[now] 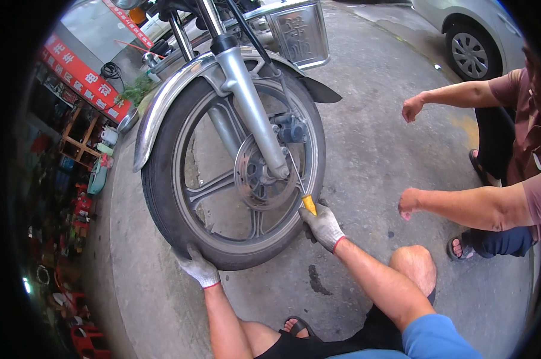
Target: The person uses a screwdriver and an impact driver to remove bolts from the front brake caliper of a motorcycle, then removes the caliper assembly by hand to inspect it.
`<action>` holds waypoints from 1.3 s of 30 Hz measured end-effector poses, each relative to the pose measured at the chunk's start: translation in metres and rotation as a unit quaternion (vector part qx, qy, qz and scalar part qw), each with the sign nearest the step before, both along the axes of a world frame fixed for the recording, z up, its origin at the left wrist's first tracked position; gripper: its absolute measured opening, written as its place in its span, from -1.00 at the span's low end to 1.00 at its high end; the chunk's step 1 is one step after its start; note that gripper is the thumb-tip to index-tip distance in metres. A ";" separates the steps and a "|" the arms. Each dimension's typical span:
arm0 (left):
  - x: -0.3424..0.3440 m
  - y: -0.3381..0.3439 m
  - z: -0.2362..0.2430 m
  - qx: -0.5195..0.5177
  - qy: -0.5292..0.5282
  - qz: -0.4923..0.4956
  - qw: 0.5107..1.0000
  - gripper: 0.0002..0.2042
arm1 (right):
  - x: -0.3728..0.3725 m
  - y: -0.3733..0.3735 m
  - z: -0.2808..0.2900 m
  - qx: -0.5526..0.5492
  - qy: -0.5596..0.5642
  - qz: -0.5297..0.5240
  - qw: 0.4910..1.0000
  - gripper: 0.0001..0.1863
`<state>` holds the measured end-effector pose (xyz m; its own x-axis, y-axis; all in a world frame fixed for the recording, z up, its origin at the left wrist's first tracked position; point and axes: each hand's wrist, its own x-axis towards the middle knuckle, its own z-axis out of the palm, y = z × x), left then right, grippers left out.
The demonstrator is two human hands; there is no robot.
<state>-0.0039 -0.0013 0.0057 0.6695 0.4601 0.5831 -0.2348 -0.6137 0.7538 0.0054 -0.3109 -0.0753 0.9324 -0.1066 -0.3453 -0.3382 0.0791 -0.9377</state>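
Observation:
A motorcycle front wheel [172,221] with a spoked rim, brake disc [249,185] and silver fork [242,90] fills the middle. My left hand [197,266], in a pale knit glove with dark fingers, grips the tyre at its lower left; some fingers are hidden by it. My right hand [324,227], gloved alike, holds a screwdriver [309,205] by its yellow handle against the tyre's right side. The screwdriver's long shaft reaches up toward the lower end of the fork and hub; its tip is too small to make out exactly.
A co-worker [524,149] in maroon crouches at the right, arms held out, with a silver car [468,18] behind. A cluttered shopfront with a wooden rack [79,143], red stools [85,341] and red banners [85,78] lines the left. Concrete ground [378,102] surrounds the wheel.

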 end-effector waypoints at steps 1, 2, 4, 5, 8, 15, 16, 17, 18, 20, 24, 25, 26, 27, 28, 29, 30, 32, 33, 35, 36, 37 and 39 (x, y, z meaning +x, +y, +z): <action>0.000 0.003 -0.001 0.001 -0.003 0.007 1.000 -0.47 | 0.000 -0.002 0.010 0.029 0.015 0.017 0.999 -0.62; 0.000 0.005 -0.002 0.001 -0.007 0.014 1.000 -0.47 | 0.000 -0.001 0.014 0.030 0.013 0.020 0.999 -0.62; 0.000 -0.001 -0.001 -0.013 -0.015 0.006 1.000 -0.46 | 0.002 -0.006 0.019 0.050 0.021 0.029 0.998 -0.63; 0.001 -0.004 0.000 -0.026 -0.021 -0.001 0.999 -0.45 | 0.005 -0.009 0.018 0.049 0.019 0.028 0.998 -0.63; 0.000 -0.001 -0.001 -0.007 -0.012 0.000 1.000 -0.44 | 0.007 -0.014 0.019 0.049 0.010 0.031 0.998 -0.64; 0.000 -0.001 0.000 -0.008 -0.009 0.003 1.000 -0.44 | 0.007 -0.022 0.032 0.082 0.028 0.054 0.995 -0.65; 0.000 0.000 -0.001 -0.010 -0.011 0.007 1.000 -0.44 | 0.007 -0.022 0.034 0.095 0.028 0.061 0.993 -0.65; 0.000 0.002 -0.002 -0.013 -0.013 0.012 1.000 -0.44 | 0.007 -0.022 0.036 0.107 0.027 0.067 0.992 -0.64; 0.000 -0.001 0.000 -0.013 -0.013 0.010 1.000 -0.44 | 0.006 -0.023 0.036 0.107 0.027 0.066 0.992 -0.64; -0.001 -0.006 0.003 -0.021 -0.016 -0.017 1.000 -0.44 | 0.007 -0.024 0.038 0.097 0.027 0.064 0.993 -0.64; 0.000 -0.003 0.002 -0.008 -0.007 0.001 1.000 -0.45 | 0.009 -0.024 0.035 0.109 0.024 0.061 0.992 -0.62; 0.000 -0.004 0.001 -0.008 -0.005 0.010 1.000 -0.45 | 0.009 -0.024 0.035 0.112 0.027 0.059 0.992 -0.61; 0.000 -0.005 0.001 -0.008 -0.003 0.018 1.000 -0.45 | 0.010 -0.024 0.034 0.115 0.030 0.058 0.991 -0.60; 0.000 -0.005 0.001 -0.007 -0.004 0.018 1.000 -0.45 | 0.011 -0.025 0.034 0.115 0.028 0.058 0.991 -0.60; 0.000 -0.004 0.001 -0.009 -0.008 0.015 1.000 -0.45 | 0.012 -0.026 0.033 0.111 0.028 0.062 0.992 -0.59; 0.000 -0.004 0.001 -0.010 -0.012 0.012 1.000 -0.45 | 0.013 -0.027 0.032 0.107 0.029 0.065 0.992 -0.59; 0.000 -0.002 0.001 -0.010 -0.013 0.013 1.000 -0.45 | 0.014 -0.029 0.031 0.107 0.028 0.066 0.992 -0.59; 0.001 0.002 -0.001 -0.024 -0.013 -0.012 1.000 -0.46 | 0.018 -0.034 0.028 0.066 0.044 0.072 0.994 -0.59; 0.001 0.001 0.000 -0.023 -0.013 -0.010 1.000 -0.46 | 0.019 -0.038 0.030 0.076 0.050 0.078 0.993 -0.59; 0.000 -0.001 0.002 -0.018 -0.015 -0.004 1.000 -0.48 | 0.023 -0.028 0.013 0.071 0.030 0.064 0.995 -0.59; -0.002 0.000 0.002 -0.015 -0.015 0.000 1.000 -0.48 | 0.024 -0.022 0.004 0.065 0.009 0.046 0.997 -0.59; -0.002 0.001 0.002 -0.017 -0.008 -0.005 1.000 -0.48 | 0.025 -0.014 0.001 0.043 0.004 0.032 0.999 -0.61; 0.000 0.000 0.000 -0.015 -0.004 -0.007 1.000 -0.48 | 0.029 0.002 -0.023 0.023 -0.044 -0.005 0.999 -0.61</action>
<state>-0.0042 -0.0016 0.0057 0.6709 0.4684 0.5749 -0.2491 -0.5878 0.7697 0.0341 -0.3091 -0.0978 0.9582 -0.1028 -0.2669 -0.2536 0.1261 -0.9591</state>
